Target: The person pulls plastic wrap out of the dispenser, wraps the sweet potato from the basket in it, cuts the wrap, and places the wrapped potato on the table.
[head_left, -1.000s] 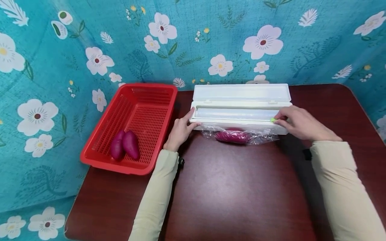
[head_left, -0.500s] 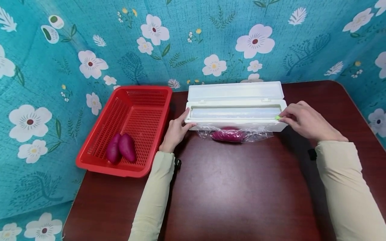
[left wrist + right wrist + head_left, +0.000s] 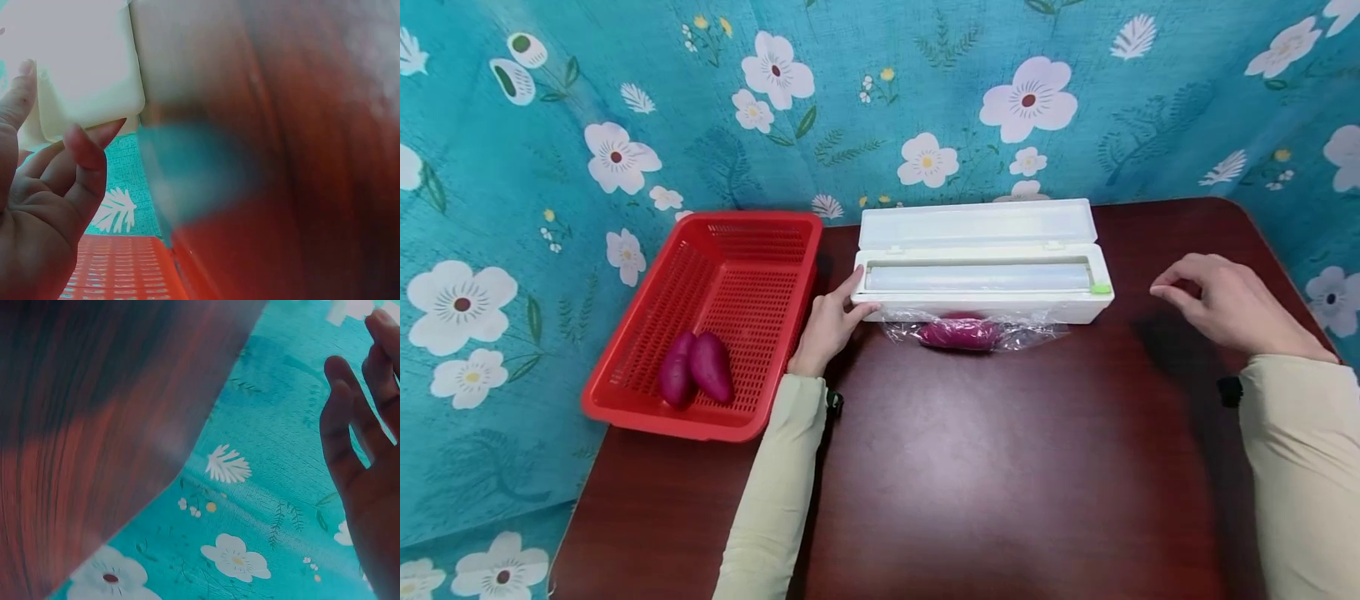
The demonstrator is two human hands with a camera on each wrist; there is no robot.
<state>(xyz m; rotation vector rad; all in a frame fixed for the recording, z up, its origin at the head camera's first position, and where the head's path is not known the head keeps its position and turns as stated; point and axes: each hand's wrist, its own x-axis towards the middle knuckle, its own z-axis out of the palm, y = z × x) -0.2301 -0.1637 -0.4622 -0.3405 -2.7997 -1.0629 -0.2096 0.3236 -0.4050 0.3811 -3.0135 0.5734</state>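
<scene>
A white cling film dispenser (image 3: 1078,310) stands at the back of the table with its lid (image 3: 977,225) raised. Inside lies a roll of film (image 3: 977,277); a green slide cutter (image 3: 1101,289) sits at the right end of the front edge. My left hand (image 3: 827,329) holds the left end of the box between thumb and fingers, also visible in the left wrist view. Against the box's front lies a purple sweet potato (image 3: 958,332) under clear film. To the right of the box, my right hand (image 3: 1232,300) hovers over the table, fingers loosely bent, holding nothing.
At the left, a red plastic basket (image 3: 763,292) contains two purple sweet potatoes (image 3: 711,367). A blue flowered cloth (image 3: 850,108) hangs behind the dark wooden table (image 3: 985,483) and along its left side.
My right hand has slid the green cutter to the right end of the dispenser, let go of it and moved away to the right. The left hand keeps its hold on the box.
</scene>
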